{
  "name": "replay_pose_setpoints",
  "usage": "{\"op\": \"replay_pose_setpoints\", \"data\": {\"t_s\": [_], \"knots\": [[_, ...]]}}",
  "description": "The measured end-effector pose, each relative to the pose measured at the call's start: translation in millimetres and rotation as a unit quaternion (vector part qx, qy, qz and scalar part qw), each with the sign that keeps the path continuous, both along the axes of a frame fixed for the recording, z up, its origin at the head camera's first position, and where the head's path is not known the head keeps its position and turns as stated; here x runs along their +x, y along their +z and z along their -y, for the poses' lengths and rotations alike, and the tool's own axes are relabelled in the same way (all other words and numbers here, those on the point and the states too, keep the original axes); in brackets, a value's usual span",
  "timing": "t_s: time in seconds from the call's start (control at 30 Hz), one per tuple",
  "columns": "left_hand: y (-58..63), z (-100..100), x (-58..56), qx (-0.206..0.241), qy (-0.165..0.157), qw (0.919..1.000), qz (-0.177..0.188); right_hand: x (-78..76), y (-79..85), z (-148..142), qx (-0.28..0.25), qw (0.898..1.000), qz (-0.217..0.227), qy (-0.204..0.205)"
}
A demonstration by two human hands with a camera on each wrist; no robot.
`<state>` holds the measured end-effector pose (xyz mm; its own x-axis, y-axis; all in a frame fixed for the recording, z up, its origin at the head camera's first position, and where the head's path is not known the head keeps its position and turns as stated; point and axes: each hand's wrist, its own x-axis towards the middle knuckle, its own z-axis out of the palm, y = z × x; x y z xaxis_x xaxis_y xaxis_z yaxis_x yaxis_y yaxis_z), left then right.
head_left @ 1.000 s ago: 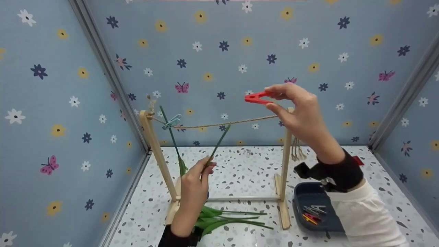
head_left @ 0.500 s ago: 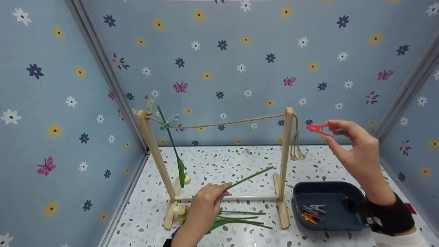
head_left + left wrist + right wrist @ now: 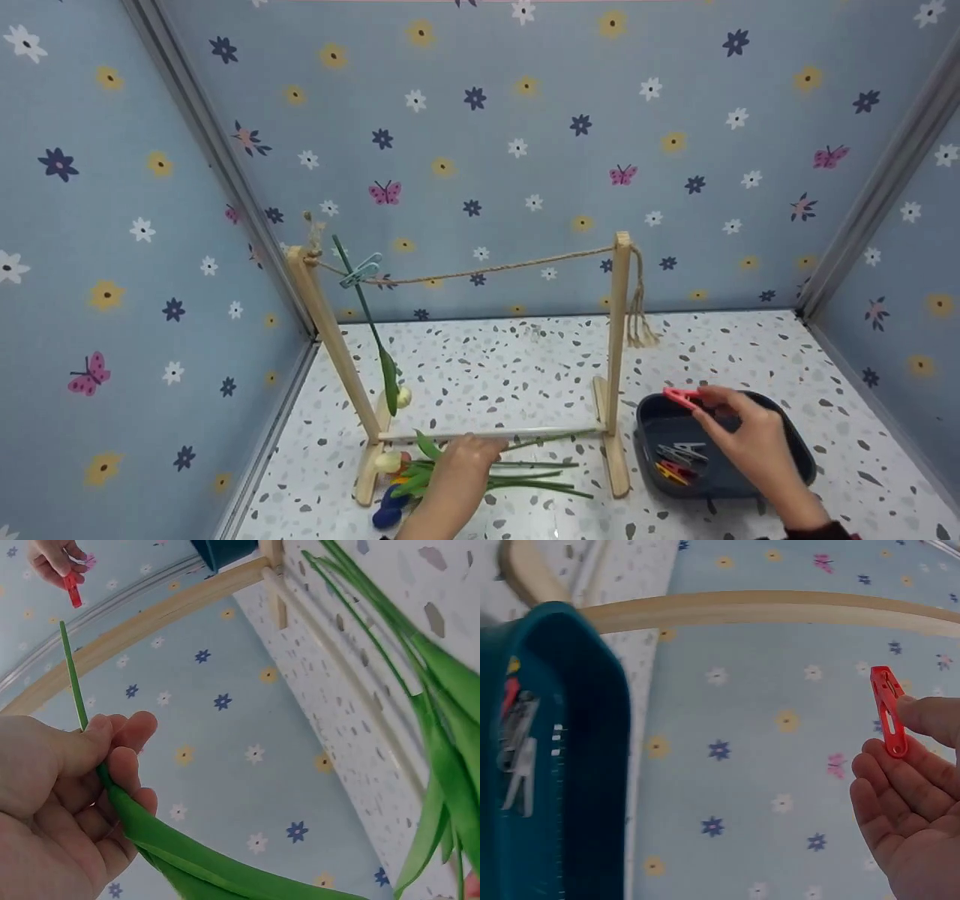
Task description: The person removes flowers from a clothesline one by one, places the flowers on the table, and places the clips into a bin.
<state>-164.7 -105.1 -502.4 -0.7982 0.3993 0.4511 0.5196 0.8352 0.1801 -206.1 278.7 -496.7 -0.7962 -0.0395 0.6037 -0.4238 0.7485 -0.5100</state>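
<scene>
My left hand [image 3: 461,476] grips the green stem of a tulip [image 3: 78,694], low over several other tulips [image 3: 529,484] on the table. Its long leaf trails below the fingers in the left wrist view, where the bloom is out of frame. My right hand [image 3: 750,442] pinches a red clothespin [image 3: 888,712] between thumb and fingers, over the dark blue bin [image 3: 651,469]. On the rope [image 3: 480,271], at its left end, a light blue clothespin [image 3: 361,271] holds a white tulip [image 3: 387,379] upside down.
Two wooden posts [image 3: 618,330] carry the rope, joined low down by a white bar [image 3: 540,431]. Grey, red and yellow clothespins [image 3: 675,471] lie in the bin. Blue blooms [image 3: 388,511] and a white bloom [image 3: 388,462] lie near the left foot.
My left hand has lowered the tulip from the rope to the pile, its stem tipping sideways. My right hand has carried the red clothespin right and down to the bin.
</scene>
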Motion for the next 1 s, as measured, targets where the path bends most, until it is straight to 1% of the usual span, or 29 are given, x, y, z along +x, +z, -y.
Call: {"op": "replay_pose_setpoints", "data": {"t_s": [0.1, 0.2, 0.27, 0.4, 0.47, 0.63, 0.7, 0.83, 0.87, 1.0], "knots": [[-16.1, -1.3, -4.9, -0.026, 0.008, 0.9993, 0.026, 0.7, -31.4, -2.7, 0.017, 0.998, 0.062, -0.025], [-30.9, -1.6, -10.2, -0.047, 0.012, 0.9974, 0.054, 0.3, -55.5, -6.8, 0.022, 0.991, 0.127, -0.038], [-39.8, -2.2, -13.8, -0.058, 0.015, 0.9960, 0.067, -1.2, -67.4, -9.6, 0.023, 0.986, 0.160, -0.041], [-57.7, -3.9, -21.6, -0.075, 0.017, 0.9938, 0.080, -6.0, -84.0, -14.4, 0.035, 0.978, 0.205, -0.036], [-66.6, -4.9, -25.1, -0.087, 0.018, 0.9928, 0.081, -8.4, -90.0, -16.0, 0.044, 0.972, 0.227, -0.032], [-85.0, -9.2, -31.6, -0.124, 0.025, 0.9898, 0.065, -12.8, -100.2, -18.0, 0.067, 0.956, 0.284, -0.027], [-90.8, -11.0, -33.8, -0.133, 0.030, 0.9887, 0.063, -14.0, -101.5, -18.5, 0.067, 0.953, 0.293, -0.023], [-100.6, -13.1, -38.8, -0.144, 0.041, 0.9859, 0.074, -17.2, -101.4, -19.3, 0.065, 0.952, 0.298, -0.005], [-102.0, -13.4, -39.6, -0.146, 0.043, 0.9853, 0.078, -18.2, -101.4, -19.4, 0.067, 0.952, 0.298, 0.004], [-106.3, -14.1, -41.6, -0.147, 0.048, 0.9823, 0.105, -22.3, -102.2, -19.0, 0.080, 0.943, 0.323, 0.015]]}}
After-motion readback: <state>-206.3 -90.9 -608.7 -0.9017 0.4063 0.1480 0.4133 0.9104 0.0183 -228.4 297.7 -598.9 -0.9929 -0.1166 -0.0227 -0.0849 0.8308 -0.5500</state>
